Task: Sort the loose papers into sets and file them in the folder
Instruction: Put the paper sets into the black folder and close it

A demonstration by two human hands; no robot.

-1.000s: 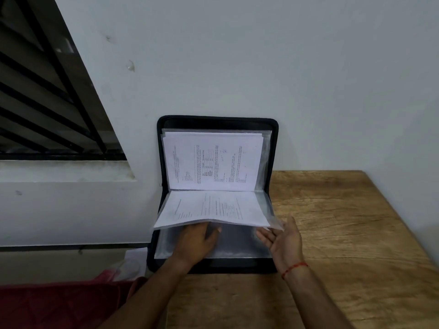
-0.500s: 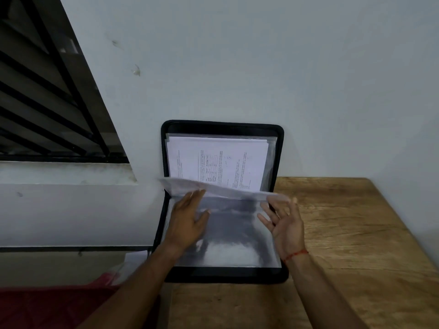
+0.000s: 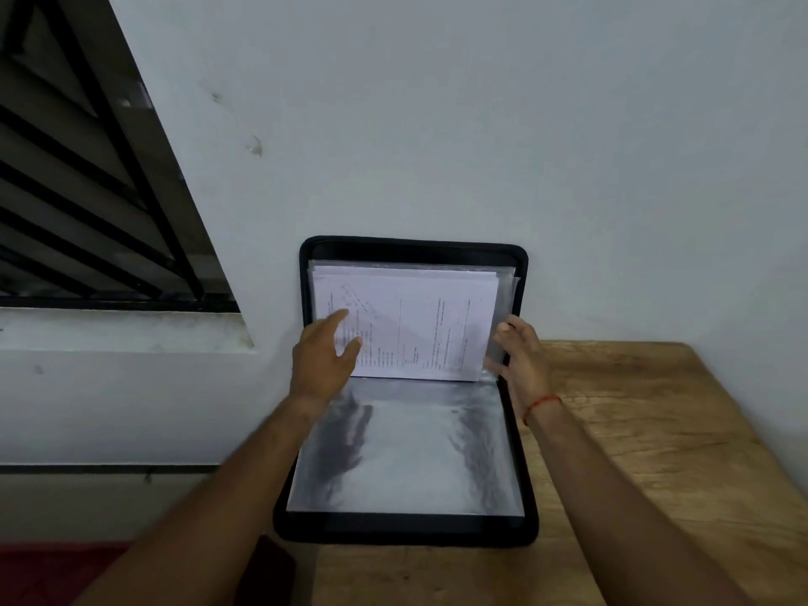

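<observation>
A wooden table (image 3: 656, 430) with a visible grain fills the right and near part of the scene, and its far edge meets the pale wall (image 3: 481, 124). On its left side lies an open black folder (image 3: 411, 529). The near half is flat on the wood, with its left border at the table's left edge. The far half stands up against the wall.

- A plain room, probably a home study corner or a small office.
- Bare painted wall (image 3: 481, 124), scuffed.
- Barred window (image 3: 65, 190) on the left.
- Wooden table (image 3: 634, 430) against the wall.
- Folder (image 3: 415, 244) of printed papers (image 3: 419, 325) open on it.
</observation>
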